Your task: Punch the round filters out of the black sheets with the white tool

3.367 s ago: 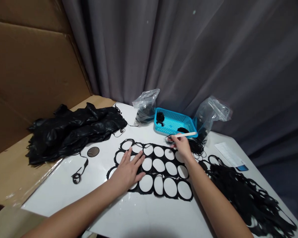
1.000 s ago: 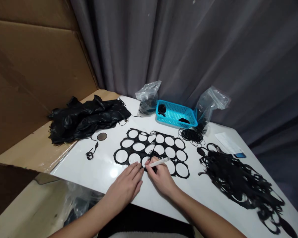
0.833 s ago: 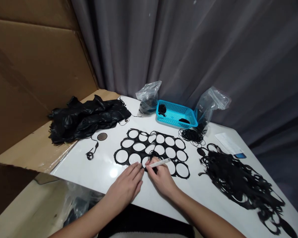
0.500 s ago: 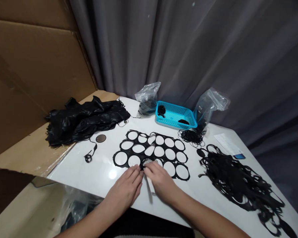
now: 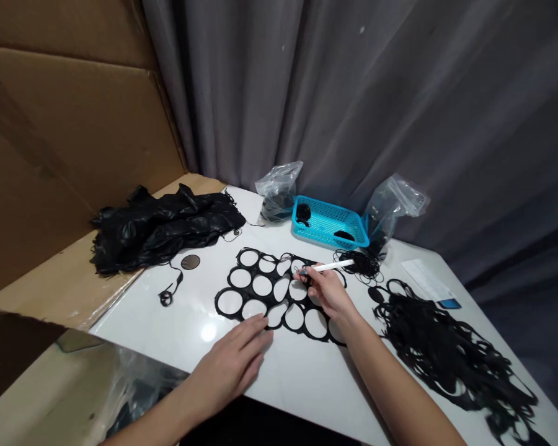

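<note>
A left hand (image 5: 230,365) lies open and flat on the white bench (image 5: 186,328), touching the near edge of a black cut-out sheet of oval rings (image 5: 273,286). The right hand (image 5: 330,291), which was beside the left a moment ago, has moved to the sheet's far side, pinching a white pen (image 5: 332,266). Beyond lie a tangle of black cord (image 5: 360,263), a blue plastic basket (image 5: 328,223), and black strip heaps (image 5: 446,353).

White table (image 5: 177,316) w/ black cutout sheet (image 5: 251,272), blue basket (image 5: 328,236), poly bags (image 5: 279,186), scrap pile (image 5: 446,353).

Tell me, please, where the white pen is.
In the head view, the white pen sits in the right hand, above the black cut-out sheet, beside the tangled black cords.
</note>
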Motion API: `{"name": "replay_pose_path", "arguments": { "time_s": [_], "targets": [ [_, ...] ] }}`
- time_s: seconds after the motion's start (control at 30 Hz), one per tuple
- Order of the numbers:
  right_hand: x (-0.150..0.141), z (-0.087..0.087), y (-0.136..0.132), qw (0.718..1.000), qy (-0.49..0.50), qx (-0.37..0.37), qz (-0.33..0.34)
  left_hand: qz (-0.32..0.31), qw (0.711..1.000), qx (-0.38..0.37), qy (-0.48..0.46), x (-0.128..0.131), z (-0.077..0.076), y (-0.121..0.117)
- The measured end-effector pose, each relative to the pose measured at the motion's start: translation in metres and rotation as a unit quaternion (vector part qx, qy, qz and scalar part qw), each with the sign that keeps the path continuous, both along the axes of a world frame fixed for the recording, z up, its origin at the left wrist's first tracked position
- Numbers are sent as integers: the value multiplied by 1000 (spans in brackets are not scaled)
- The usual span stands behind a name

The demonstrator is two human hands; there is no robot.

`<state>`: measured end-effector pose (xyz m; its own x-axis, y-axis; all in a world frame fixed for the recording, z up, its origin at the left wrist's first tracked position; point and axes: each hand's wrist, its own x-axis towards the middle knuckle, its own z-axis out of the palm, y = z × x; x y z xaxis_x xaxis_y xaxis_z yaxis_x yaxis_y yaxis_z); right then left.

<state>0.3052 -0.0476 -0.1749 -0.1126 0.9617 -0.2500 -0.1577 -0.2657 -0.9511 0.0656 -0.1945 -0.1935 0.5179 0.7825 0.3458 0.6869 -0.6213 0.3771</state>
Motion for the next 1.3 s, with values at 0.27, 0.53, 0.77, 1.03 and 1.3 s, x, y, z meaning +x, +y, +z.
{"name": "replay_pose_path", "arguments": {
  "time_s": [0.27,0.53,0.77,1.03,1.3],
  "targets": [
    [-57,4,-50,986,80,-41,142,95,994,36,37,-25,-8,-7],
    [-73,-10,-88,933,-245,189,183,89,991,63,72,-24,-14,-9],
    [-77,-12,-89,902,-301,247,187,84,990,80,86,-24,-14,-10],
    [-79,-14,-94,890,-311,278,184,86,992,70,60,-24,-16,-8],
    [-78,-19,-95,869,-337,311,183,81,990,81,78,-24,-17,-10]
  ]
}}
